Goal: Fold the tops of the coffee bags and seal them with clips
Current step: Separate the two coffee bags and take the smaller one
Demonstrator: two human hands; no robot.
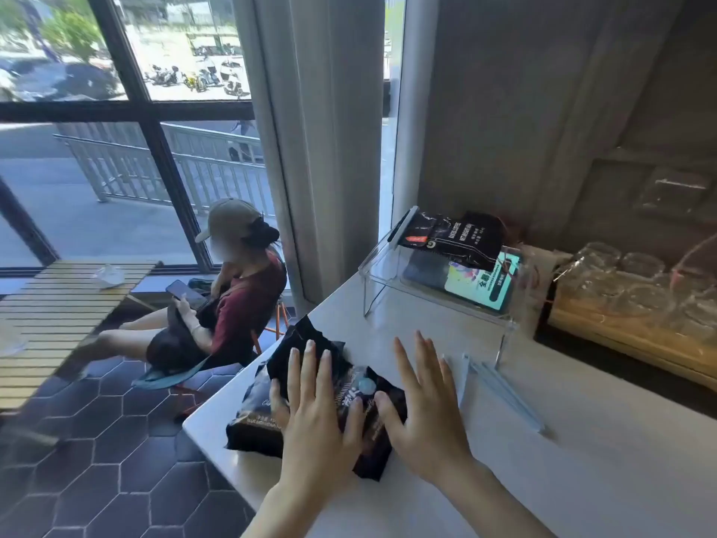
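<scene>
A black coffee bag [252,421] lies flat on the white counter [582,479] near its left edge, its crumpled top pointing away from me. My left hand [314,417] rests flat on the middle of the bag with fingers spread. My right hand [423,405] lies flat with fingers apart at the bag's right edge, thumb on the bag. Just right of that hand lie pale blue sealing clips [500,390], long and thin. Another black coffee bag [454,236] lies on top of a clear acrylic stand [378,266] further back.
Under the acrylic stand lies a colourful packet [481,281]. A wooden tray with several glasses [636,300] stands at the right. The counter's left edge drops to a tiled floor, where a person [229,297] sits on a chair beside a slatted wooden table [58,304].
</scene>
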